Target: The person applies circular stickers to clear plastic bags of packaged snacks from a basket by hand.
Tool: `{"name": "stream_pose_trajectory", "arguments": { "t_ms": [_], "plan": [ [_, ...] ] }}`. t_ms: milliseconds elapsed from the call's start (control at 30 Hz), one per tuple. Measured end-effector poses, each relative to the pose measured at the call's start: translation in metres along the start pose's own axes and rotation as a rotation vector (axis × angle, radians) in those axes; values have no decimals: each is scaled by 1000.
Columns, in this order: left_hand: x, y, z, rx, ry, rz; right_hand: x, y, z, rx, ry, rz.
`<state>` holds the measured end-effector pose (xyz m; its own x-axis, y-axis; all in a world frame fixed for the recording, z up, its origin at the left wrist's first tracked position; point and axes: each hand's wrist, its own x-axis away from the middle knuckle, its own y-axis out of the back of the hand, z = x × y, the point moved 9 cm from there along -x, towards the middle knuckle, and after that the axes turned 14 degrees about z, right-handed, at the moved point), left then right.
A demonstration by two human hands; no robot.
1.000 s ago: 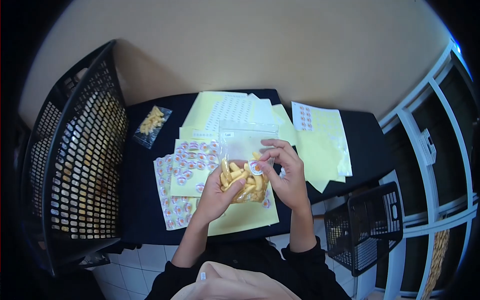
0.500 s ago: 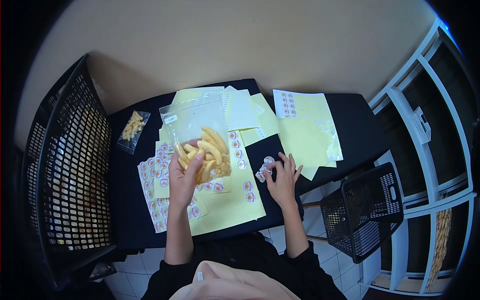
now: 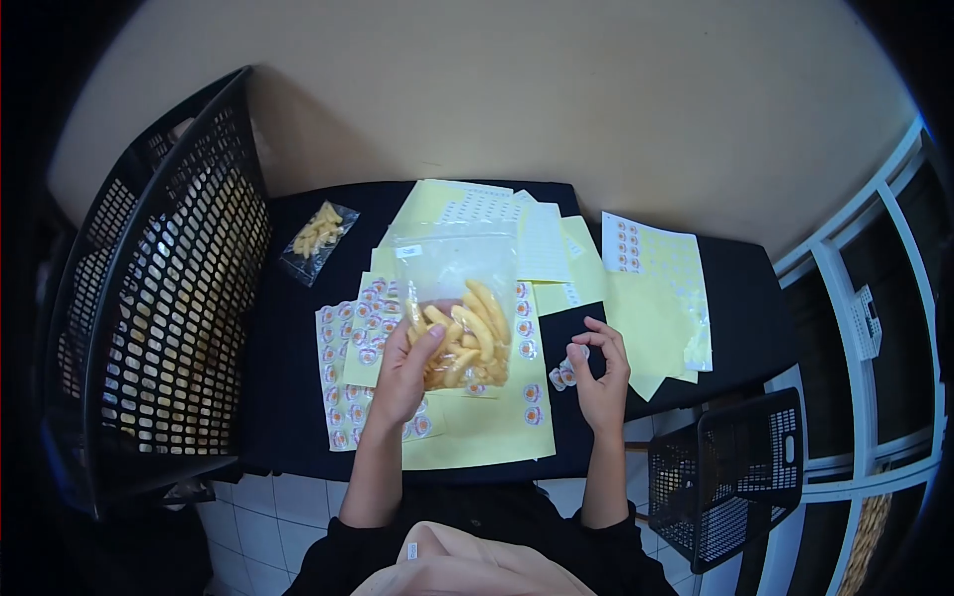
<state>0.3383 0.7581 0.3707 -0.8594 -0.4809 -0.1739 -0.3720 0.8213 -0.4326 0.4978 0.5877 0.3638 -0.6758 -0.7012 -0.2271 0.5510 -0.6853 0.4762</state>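
A clear zip bag of yellow finger-shaped snacks is gripped at its left side by my left hand, with the thumb across the front. The bag has a small white label near its top and is over the yellow sheets. My right hand is beside a small pile of loose round stickers on the dark cloth. Its thumb and fingers are curled close together, and whatever they hold is too small to make out. Under the bag lie yellow backing sheets with printed round stickers.
A tall black perforated basket stands at the left edge. Another snack bag lies near it. More sticker sheets cover the right side. A smaller black basket and white shelving are to the right.
The whole view has shifted, so the table appears lower and farther right. My right hand has lifted slightly from the loose stickers with its fingers curled. My left hand still holds the snack bag.
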Motion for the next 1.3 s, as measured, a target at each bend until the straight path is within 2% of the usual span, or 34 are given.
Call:
{"name": "stream_pose_trajectory", "arguments": {
  "t_ms": [33,67,133,200,267,300,367,467,600,667,800,867,1067,1300],
  "plan": [
    [0,-1,1,-40,17,14,-4,-5,14,-134,52,24],
    [0,-2,0,-43,11,11,-8,-12,31,-127,142,67],
    [-1,-12,-4,-164,17,96,-15,-27,48,-303,219,149],
    [0,-11,-8,-211,20,103,-20,-34,66,-342,265,165],
    [4,17,-29,-226,-126,-42,-22,-33,79,-262,335,98],
    [9,38,-35,-215,-121,-124,-25,-35,84,-159,366,84],
    [21,70,-54,-138,-228,-221,-32,-51,73,-107,345,153],
    [48,109,-63,-188,-263,-363,-38,-76,62,-66,292,230],
    [69,125,-75,-182,-302,-459,-47,-102,58,-17,256,348],
    [76,129,-78,-83,-327,-485,-54,-114,60,79,270,397],
    [85,133,-77,-57,-317,-439,-64,-129,60,158,286,399],
    [87,131,-80,-107,-320,-415,-66,-138,54,168,183,433],
    [95,135,-86,-111,-342,-470,-73,-158,46,195,143,470],
    [93,137,-88,-113,-350,-448,-76,-165,63,225,234,502]
  ]
}}
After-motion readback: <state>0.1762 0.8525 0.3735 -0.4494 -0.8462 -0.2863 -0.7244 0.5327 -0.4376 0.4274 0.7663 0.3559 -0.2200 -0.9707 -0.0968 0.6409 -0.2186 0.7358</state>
